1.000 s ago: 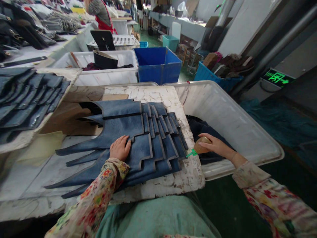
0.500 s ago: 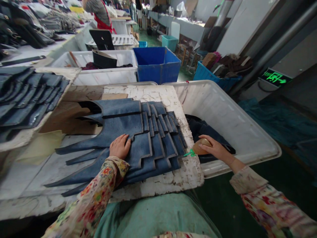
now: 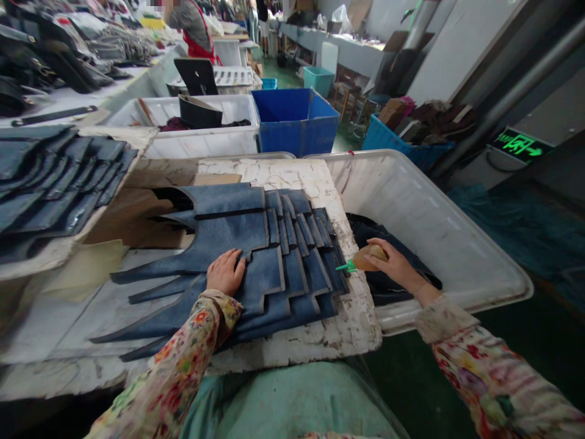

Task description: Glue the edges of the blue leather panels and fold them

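Observation:
Several dark blue cut leather pieces (image 3: 256, 256) lie fanned in overlapping steps on a cracked white board (image 3: 320, 338). My left hand (image 3: 225, 272) rests flat on the fan near its middle, fingers together and stretched out. My right hand (image 3: 393, 263) is closed round a tan squeeze bottle (image 3: 368, 257) with a green nozzle (image 3: 343, 267). The nozzle points at the right edge of the fan. Hand and bottle hover over the white tub (image 3: 457, 244) beside the board.
Dark material lies in the white tub's bottom. More blue pieces (image 3: 55, 177) are stacked on a board at the left. Behind stand another white tub (image 3: 205, 137), a blue bin (image 3: 297, 119) and a person in a red apron (image 3: 194, 27).
My right hand has brought the bottle slightly up and left, so its nozzle is closer to the fan's right edge. My left hand stays on the pieces.

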`<state>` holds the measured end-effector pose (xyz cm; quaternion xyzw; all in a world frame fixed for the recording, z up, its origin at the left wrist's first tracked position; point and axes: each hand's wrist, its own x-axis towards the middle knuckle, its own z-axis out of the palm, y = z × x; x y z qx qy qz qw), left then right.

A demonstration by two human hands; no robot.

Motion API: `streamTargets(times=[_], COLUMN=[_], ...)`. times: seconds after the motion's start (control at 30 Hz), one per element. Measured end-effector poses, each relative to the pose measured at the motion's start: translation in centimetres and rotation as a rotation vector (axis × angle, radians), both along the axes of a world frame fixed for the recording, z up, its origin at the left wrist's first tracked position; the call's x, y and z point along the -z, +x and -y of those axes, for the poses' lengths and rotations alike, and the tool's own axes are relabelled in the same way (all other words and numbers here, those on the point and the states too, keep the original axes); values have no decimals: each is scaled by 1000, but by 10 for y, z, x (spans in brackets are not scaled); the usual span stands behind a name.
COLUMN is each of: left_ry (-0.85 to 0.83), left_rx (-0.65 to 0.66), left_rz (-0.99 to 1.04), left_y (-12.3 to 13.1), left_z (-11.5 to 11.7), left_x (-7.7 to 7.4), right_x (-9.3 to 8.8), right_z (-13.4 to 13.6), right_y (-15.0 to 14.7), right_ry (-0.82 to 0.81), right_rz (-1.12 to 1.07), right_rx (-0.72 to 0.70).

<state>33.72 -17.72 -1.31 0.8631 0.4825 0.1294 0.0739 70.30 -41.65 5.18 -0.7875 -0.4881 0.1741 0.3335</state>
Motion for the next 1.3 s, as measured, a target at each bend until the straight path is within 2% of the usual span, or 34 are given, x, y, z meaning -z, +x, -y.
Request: streamTargets(times=[0.1, 0.2, 0.4, 0.53, 0.87, 1.3], left_ry=[2, 2, -4, -3, 7, 20], left_rx=[2, 5, 2, -2, 3, 21], left_rz=[4, 6, 8, 16, 16, 20], left_y=[0, -1, -1, -1, -1, -3], left_z=[0, -1, 0, 1, 0, -2], left_x=[1, 2, 0, -1, 1, 3], right_x=[-6, -5, 10, 14, 16, 25], right_z=[13, 15, -18, -33, -38, -96], right_y=[-2, -3, 3, 7, 8, 33], right_ry=[-80, -62, 104, 171, 192, 225], right_rz=[-40, -35, 81, 132, 114, 157], right_rx=[-50, -52, 31, 55, 57, 88])
